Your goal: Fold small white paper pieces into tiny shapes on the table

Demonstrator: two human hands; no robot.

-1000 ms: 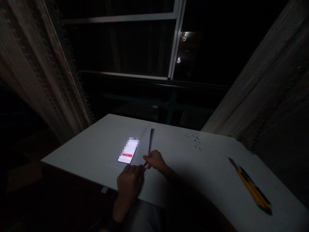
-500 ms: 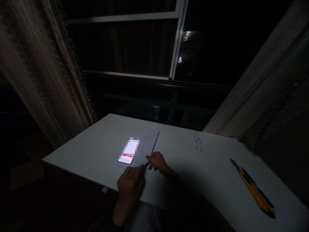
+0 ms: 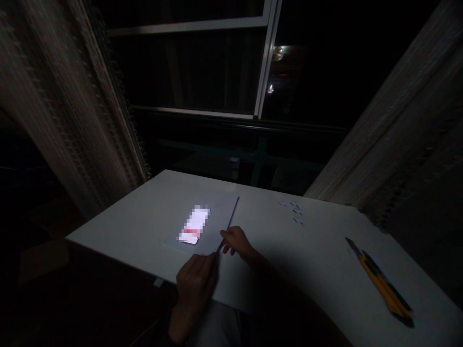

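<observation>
A lit phone [image 3: 194, 224] lies on a white sheet of paper [image 3: 213, 212] on the white table [image 3: 318, 260]. The sheet's right edge is lifted into a dark crease running from the hands up to the far end. My right hand [image 3: 237, 241] pinches that raised edge near its close end. My left hand [image 3: 195, 284] is closed just below, its fingers pressing the same paper edge at the table's near side.
A yellow utility knife [image 3: 379, 284] lies at the right of the table beside a dark pen-like stick. Several small paper scraps [image 3: 294, 212] sit at the far middle. Curtains hang left and right; a dark window stands behind.
The paper's raised flap has swung from steeply upright to a low fold lying toward the phone. Both hands stayed at its near end, shifting slightly.
</observation>
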